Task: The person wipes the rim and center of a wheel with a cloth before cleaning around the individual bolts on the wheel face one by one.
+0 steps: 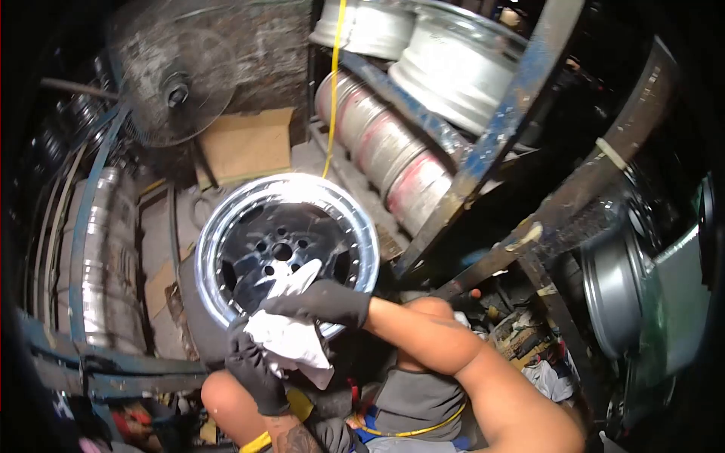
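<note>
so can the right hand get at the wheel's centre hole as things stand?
Likely yes: the right hand is over the wheel's near side and nothing covers the centre hole, though that hand also grips the cloth.

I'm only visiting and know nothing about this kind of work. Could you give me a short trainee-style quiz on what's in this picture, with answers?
1. Multiple choice: what do the gloved left hand and right hand hold?
a) a hammer
b) a white cloth
c) a paint roller

2. True or false: in this view, the fan is to the right of the shiny wheel in front of the person.

3. Fill in the blank: the cord hanging down beyond the wheel is ____ in colour.

Key: 1. b; 2. false (the fan is at upper left); 3. yellow.
</note>
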`<state>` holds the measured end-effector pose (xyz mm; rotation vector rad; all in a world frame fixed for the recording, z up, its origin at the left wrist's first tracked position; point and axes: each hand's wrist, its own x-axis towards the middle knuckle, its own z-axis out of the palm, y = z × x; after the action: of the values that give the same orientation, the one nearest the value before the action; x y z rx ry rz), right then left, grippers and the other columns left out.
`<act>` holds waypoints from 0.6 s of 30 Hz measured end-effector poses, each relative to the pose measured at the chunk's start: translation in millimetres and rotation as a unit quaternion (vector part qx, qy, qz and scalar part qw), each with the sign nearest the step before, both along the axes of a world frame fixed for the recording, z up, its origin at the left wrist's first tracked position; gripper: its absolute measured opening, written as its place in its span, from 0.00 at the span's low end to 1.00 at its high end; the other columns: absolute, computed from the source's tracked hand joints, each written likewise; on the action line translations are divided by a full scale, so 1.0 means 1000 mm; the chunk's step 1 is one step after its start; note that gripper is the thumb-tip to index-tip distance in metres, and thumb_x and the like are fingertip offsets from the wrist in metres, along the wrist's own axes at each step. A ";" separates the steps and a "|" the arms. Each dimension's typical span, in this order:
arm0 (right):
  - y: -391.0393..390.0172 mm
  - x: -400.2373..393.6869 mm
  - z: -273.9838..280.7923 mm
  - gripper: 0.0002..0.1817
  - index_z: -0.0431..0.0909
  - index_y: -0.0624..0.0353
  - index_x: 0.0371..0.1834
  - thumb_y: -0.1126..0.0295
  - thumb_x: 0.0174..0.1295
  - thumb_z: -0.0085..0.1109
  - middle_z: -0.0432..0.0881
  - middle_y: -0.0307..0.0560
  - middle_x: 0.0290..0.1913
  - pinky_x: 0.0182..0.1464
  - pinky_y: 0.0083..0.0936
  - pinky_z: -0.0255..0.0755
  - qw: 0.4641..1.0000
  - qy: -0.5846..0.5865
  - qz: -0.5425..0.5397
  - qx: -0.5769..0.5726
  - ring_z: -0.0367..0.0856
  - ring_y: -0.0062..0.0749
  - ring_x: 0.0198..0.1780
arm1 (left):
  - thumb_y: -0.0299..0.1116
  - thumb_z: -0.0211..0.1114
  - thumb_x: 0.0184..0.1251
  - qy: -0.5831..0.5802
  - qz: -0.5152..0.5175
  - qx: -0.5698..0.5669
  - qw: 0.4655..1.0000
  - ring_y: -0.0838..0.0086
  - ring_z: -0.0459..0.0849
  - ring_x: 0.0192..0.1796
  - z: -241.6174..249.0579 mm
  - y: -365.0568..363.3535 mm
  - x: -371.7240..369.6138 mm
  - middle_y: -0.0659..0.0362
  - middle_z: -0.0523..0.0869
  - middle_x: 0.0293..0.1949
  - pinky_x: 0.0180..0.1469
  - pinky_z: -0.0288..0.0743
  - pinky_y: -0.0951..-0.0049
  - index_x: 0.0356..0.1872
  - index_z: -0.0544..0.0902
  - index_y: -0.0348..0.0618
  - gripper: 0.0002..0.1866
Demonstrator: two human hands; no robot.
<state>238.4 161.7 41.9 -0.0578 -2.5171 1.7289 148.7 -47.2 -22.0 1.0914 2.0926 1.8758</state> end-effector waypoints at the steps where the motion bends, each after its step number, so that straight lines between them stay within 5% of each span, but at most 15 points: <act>1: 0.002 0.003 -0.019 0.22 0.78 0.49 0.72 0.65 0.78 0.54 0.84 0.42 0.67 0.56 0.26 0.78 0.993 0.075 0.017 0.091 0.86 0.30 0.57 | 0.41 0.54 0.80 -0.049 -0.003 0.026 0.998 0.61 0.81 0.59 -0.001 0.001 -0.004 0.47 0.82 0.57 0.65 0.73 0.62 0.65 0.77 0.30 0.25; 2: 0.004 0.010 0.001 0.24 0.75 0.52 0.75 0.69 0.76 0.52 0.80 0.39 0.72 0.57 0.24 0.79 0.993 0.025 0.028 0.116 0.85 0.29 0.58 | 0.38 0.53 0.81 -0.097 -0.004 0.054 0.994 0.64 0.84 0.56 -0.003 0.002 -0.007 0.48 0.84 0.57 0.63 0.76 0.64 0.65 0.77 0.29 0.23; 4: 0.000 0.010 0.010 0.21 0.78 0.49 0.72 0.66 0.79 0.52 0.82 0.42 0.69 0.66 0.26 0.76 0.995 -0.092 -0.010 -0.036 0.83 0.29 0.65 | 0.32 0.52 0.83 -0.137 0.068 0.083 0.985 0.66 0.83 0.60 0.016 0.013 0.003 0.50 0.83 0.60 0.66 0.75 0.66 0.67 0.76 0.29 0.21; 5: -0.003 0.011 0.009 0.20 0.79 0.49 0.71 0.65 0.80 0.52 0.83 0.43 0.68 0.69 0.26 0.75 0.983 -0.139 -0.038 -0.116 0.82 0.29 0.67 | 0.33 0.59 0.79 -0.187 0.065 0.161 0.967 0.64 0.81 0.63 0.025 0.020 0.010 0.50 0.82 0.62 0.69 0.73 0.64 0.67 0.75 0.29 0.22; 7: -0.008 0.013 -0.001 0.20 0.79 0.56 0.71 0.68 0.79 0.52 0.84 0.44 0.67 0.68 0.26 0.76 0.973 -0.134 -0.047 -0.181 0.82 0.29 0.67 | 0.39 0.61 0.79 -0.149 -0.001 0.177 0.973 0.66 0.81 0.64 0.022 0.009 0.009 0.49 0.81 0.62 0.68 0.74 0.67 0.69 0.72 0.28 0.27; 8: -0.010 0.015 -0.006 0.21 0.79 0.57 0.71 0.70 0.78 0.53 0.84 0.45 0.67 0.69 0.27 0.76 0.981 -0.100 -0.033 -0.160 0.82 0.30 0.67 | 0.39 0.66 0.76 -0.200 -0.025 0.221 0.954 0.69 0.84 0.57 0.024 0.010 0.008 0.52 0.86 0.56 0.63 0.77 0.69 0.63 0.78 0.30 0.24; 11: -0.016 0.019 -0.015 0.23 0.78 0.58 0.71 0.74 0.73 0.58 0.83 0.47 0.68 0.69 0.30 0.76 0.990 -0.065 -0.042 -0.120 0.83 0.34 0.67 | 0.35 0.76 0.67 -0.220 0.050 0.055 0.973 0.74 0.89 0.42 0.034 0.005 0.013 0.55 0.92 0.40 0.48 0.82 0.70 0.45 0.90 0.35 0.13; 13: -0.014 0.019 -0.026 0.23 0.78 0.57 0.71 0.76 0.72 0.59 0.83 0.48 0.68 0.69 0.30 0.76 0.991 -0.059 -0.070 -0.093 0.83 0.37 0.67 | 0.34 0.76 0.67 -0.170 0.047 0.006 0.984 0.72 0.90 0.42 0.042 0.004 0.008 0.55 0.92 0.39 0.48 0.82 0.70 0.44 0.91 0.36 0.12; 18: -0.010 0.003 -0.011 0.16 0.83 0.61 0.60 0.63 0.79 0.54 0.88 0.47 0.54 0.58 0.28 0.81 0.902 -0.048 -0.088 -0.420 0.88 0.30 0.54 | 0.33 0.74 0.69 -0.190 0.030 -0.009 0.981 0.68 0.90 0.43 0.055 0.004 0.002 0.53 0.92 0.40 0.49 0.82 0.70 0.42 0.92 0.36 0.10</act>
<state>241.4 151.9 31.1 -0.4144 -1.5477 2.6049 150.2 -43.4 33.4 0.6089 1.9364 1.9045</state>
